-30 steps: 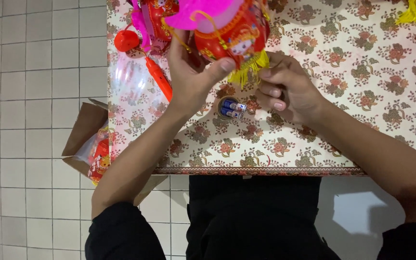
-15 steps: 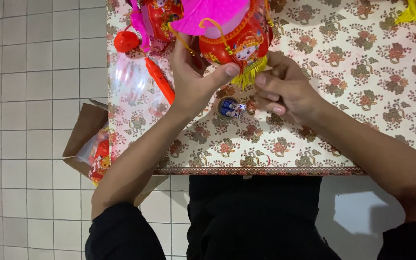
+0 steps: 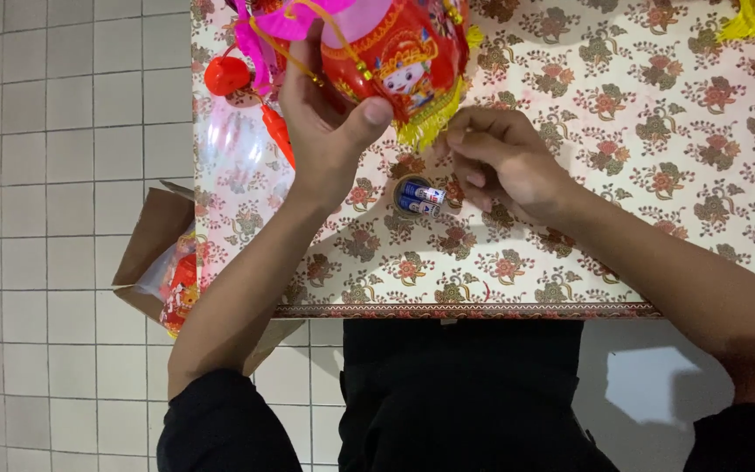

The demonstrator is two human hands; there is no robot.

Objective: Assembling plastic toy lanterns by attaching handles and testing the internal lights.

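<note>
Two hands are at work over a table (image 3: 657,175) covered in a floral cloth, and places are given here relative to the red lantern (image 3: 395,52) held near the far edge. The lantern, a rounded toy with a cartoon face, pink top and yellow fringe, is gripped by the left hand (image 3: 325,131), whose fingers are curled round its near left side with the thumb pressed on the front. It is judged light and thin-walled, likely easy to dent, with a smooth shell that could slip; a hold on the firmer rim or base would seem safer than on the fringe. Just below the lantern, a small round holder with two batteries (image 3: 419,197) lies on the cloth. The right hand (image 3: 504,157), to the lantern's lower right, is loosely closed with fingertips pinched together near the fringe; whether anything is held cannot be told. A cardboard box (image 3: 163,253) sits on the floor, well below and left of the lantern.
</note>
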